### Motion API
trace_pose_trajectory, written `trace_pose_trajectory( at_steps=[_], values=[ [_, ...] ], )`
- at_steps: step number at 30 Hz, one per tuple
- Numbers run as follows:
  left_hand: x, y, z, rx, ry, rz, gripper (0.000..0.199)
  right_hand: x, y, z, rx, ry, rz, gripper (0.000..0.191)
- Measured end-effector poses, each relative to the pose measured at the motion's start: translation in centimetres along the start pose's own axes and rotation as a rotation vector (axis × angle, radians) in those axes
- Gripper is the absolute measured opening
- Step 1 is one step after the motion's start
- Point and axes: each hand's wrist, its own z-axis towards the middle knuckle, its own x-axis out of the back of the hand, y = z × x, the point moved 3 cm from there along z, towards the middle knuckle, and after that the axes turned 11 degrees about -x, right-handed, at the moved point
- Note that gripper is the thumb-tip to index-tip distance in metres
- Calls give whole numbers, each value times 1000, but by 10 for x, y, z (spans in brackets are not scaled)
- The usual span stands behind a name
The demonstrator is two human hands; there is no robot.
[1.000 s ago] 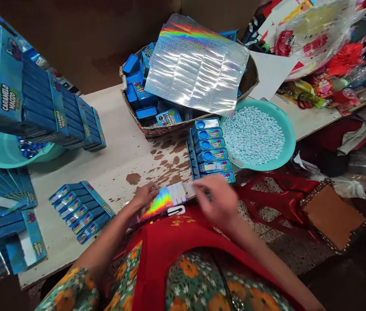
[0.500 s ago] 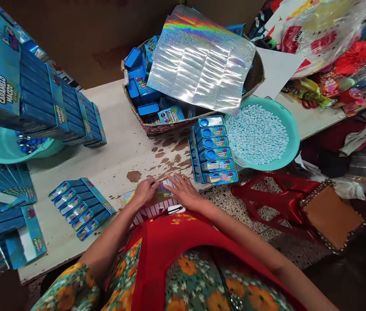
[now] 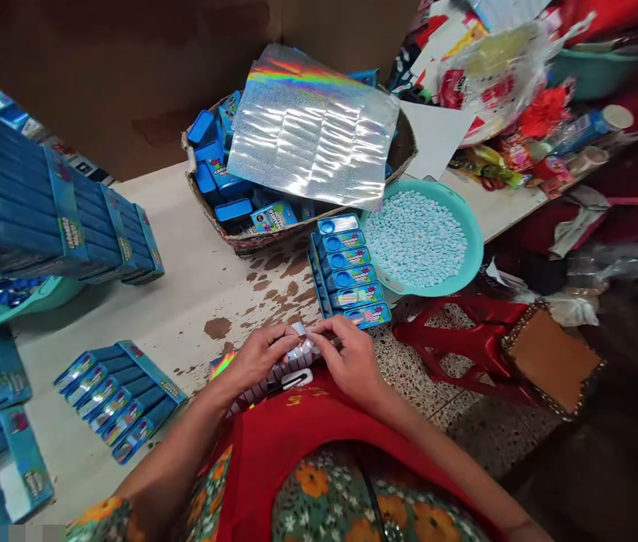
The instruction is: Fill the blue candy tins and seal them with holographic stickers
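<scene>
From here, I see the left hand point(image 3: 256, 356) and right hand point(image 3: 351, 355) pinching the shiny sticker sheet point(image 3: 303, 351), just below the frame's middle. Each grip is narrow. It seems light, bendy; I'd hold its edges.

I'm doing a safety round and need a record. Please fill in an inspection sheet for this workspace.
Surface: white table with brown patches.
Job's things: silvery strip; row of blue boxes by a bowl of pale candies.
Clutter: plastic bag and wrappers at the far right; shiny sheet over an open carton.
Hands: bare left hand and right hand pinching the strip.
Cables: dark cord on the flowered shirt; cannot tell if it's a cable.
Surroundings: red stool on a speckled floor.
</scene>
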Motion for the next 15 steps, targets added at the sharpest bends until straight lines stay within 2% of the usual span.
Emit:
trace_pose_trajectory(
  at_steps=[3, 7, 11, 15],
  values=[
    [-2, 27, 23, -79, 27, 7, 30, 26, -6, 1, 54, 230, -57, 10],
    [-1, 45, 65, -212, 74, 29, 20, 51, 13, 29, -17, 441, -108, 9],
    [2, 43, 103, -297, 107, 88, 9, 61, 40, 65, -118, 450, -154, 12],
    [-3, 32, 118, -351, 119, 101, 7, 60, 60, 82, -200, 391, -53, 11]
  ],
)
